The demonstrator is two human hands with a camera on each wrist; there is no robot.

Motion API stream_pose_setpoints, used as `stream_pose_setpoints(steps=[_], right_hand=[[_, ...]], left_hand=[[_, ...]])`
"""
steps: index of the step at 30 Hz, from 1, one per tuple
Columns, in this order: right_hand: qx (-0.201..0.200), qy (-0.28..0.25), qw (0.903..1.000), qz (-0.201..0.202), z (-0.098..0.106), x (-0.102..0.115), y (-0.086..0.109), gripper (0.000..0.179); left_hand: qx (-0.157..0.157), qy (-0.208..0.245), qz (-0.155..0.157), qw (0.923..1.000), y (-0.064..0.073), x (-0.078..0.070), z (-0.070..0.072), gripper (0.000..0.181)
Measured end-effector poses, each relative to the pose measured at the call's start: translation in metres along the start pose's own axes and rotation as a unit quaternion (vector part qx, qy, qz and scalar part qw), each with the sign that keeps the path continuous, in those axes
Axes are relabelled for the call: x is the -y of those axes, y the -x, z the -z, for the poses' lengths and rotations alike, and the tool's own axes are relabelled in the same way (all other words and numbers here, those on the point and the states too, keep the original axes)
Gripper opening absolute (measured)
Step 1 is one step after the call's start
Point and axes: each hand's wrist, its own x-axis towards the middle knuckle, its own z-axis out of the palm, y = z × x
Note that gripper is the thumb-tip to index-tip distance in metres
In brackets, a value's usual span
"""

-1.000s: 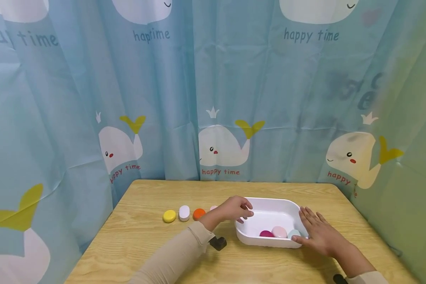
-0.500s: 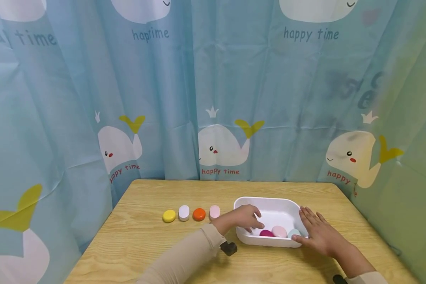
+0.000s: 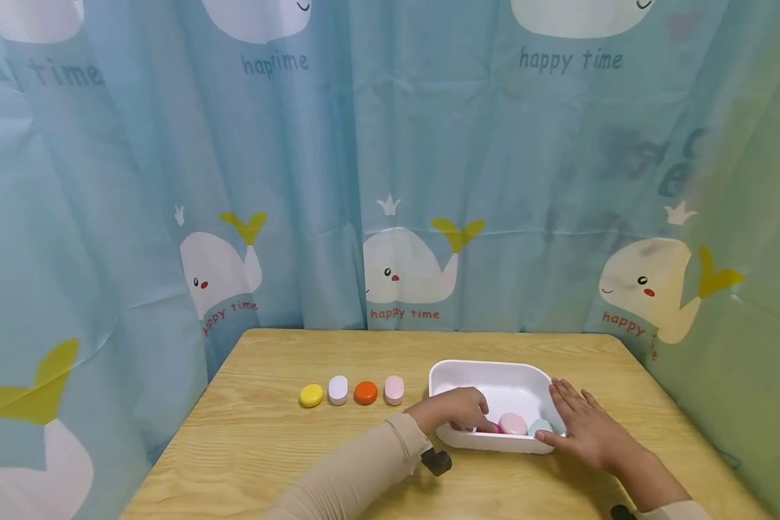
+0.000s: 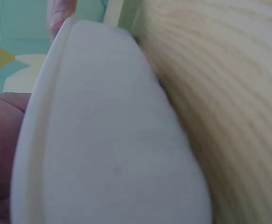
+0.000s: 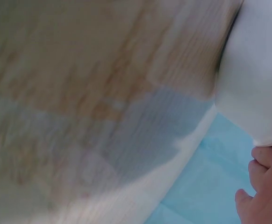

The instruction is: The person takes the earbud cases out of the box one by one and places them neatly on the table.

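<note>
A white oblong tray (image 3: 455, 370) stands on the table. My left hand (image 3: 463, 409) reaches down into its left half, fingers bent, with a fingertip on a magenta rounded piece (image 3: 497, 428). Whether the fingers grip the piece is hidden. Beside it lie a pale pink rounded piece (image 3: 512, 424) and a pale mint one (image 3: 539, 427). My right hand (image 3: 585, 426) lies with straight fingers against the tray's right end, its thumb near the front rim. In the left wrist view, the tray wall (image 4: 112, 121) covers most of the left hand (image 4: 5, 149).
Left of the tray, a row holds a yellow round piece (image 3: 310, 395), a white oval piece (image 3: 338, 390), an orange round piece (image 3: 365, 393) and a pink oval piece (image 3: 393, 390). A blue whale-print curtain (image 3: 325, 180) hangs behind the wooden table (image 3: 234, 448).
My left hand has moved right and down from the tray's left rim to the magenta piece. The right hand and the tray have stayed in place.
</note>
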Motion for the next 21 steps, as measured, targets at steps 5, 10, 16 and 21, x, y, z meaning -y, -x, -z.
stream_pose_setpoints(steps=[5, 10, 16, 21], right_hand=[[-0.002, 0.000, 1.0000, 0.000, -0.002, 0.000, 0.000, 0.092], [-0.006, -0.003, 1.0000, 0.001, -0.002, -0.001, -0.001, 0.091], [0.001, -0.005, 1.0000, -0.004, -0.002, -0.002, -0.002, 0.092], [0.003, -0.006, 1.0000, -0.006, -0.002, -0.001, -0.002, 0.092]], left_hand=[[-0.018, -0.055, -0.028, 0.9980, -0.004, -0.003, -0.006, 0.030], [-0.024, -0.053, -0.024, 0.9980, -0.007, -0.008, -0.009, 0.032], [-0.024, -0.047, -0.020, 0.9984, -0.007, -0.013, -0.009, 0.023], [-0.025, -0.037, -0.018, 0.9988, -0.008, -0.015, -0.010, 0.011]])
